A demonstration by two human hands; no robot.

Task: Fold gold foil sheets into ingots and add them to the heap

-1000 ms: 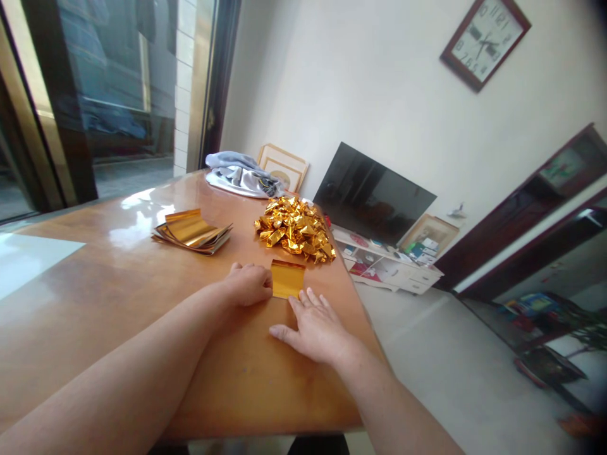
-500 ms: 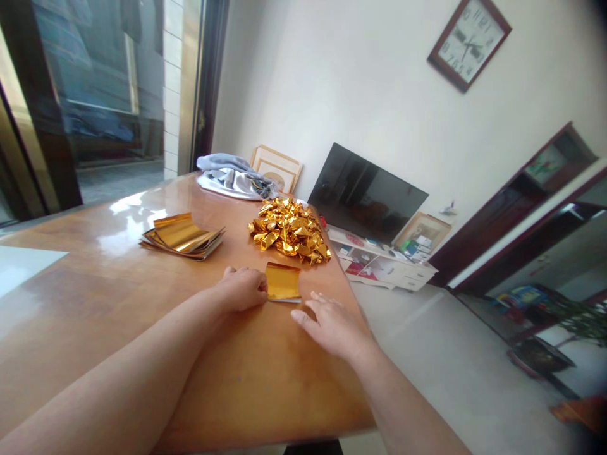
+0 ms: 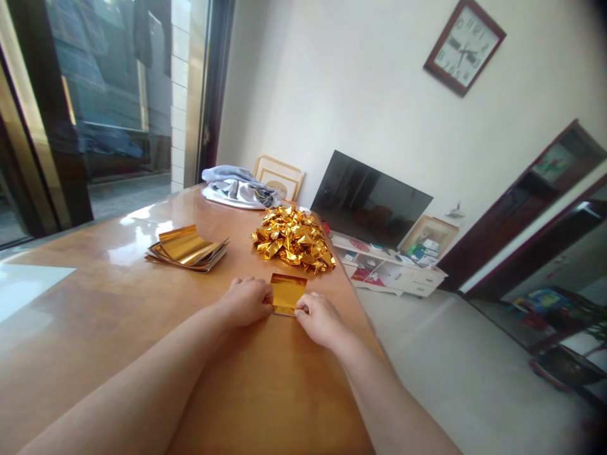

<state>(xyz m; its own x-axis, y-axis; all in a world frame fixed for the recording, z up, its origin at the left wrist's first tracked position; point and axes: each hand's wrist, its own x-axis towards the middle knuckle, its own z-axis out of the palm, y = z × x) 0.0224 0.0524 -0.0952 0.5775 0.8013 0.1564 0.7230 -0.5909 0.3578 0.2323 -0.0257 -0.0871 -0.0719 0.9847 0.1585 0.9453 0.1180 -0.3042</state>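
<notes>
- Glossy wooden table (image 3: 95, 303) in a bright room, gold foil all over it lol
- Off to the left sits a stack of gold foil sheets (image 3: 187, 249), well apart from the hands
- Left hand (image 3: 245, 302) is clamped on the left edge of a small gold foil square (image 3: 287, 294)
- That square sits on the table between both hands, just below a pile of crumpled gold foil (image 3: 293, 240)
- Right hand (image 3: 320, 320) is pinching the square's lower right corner
- Behind the table's right edge, a flat-screen TV (image 3: 370, 199)

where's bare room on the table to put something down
Bare tabletop lies between the gold foil stack and the left hand. Crowded: the foil square touched by the right hand, below the crumpled foil pile.
</notes>
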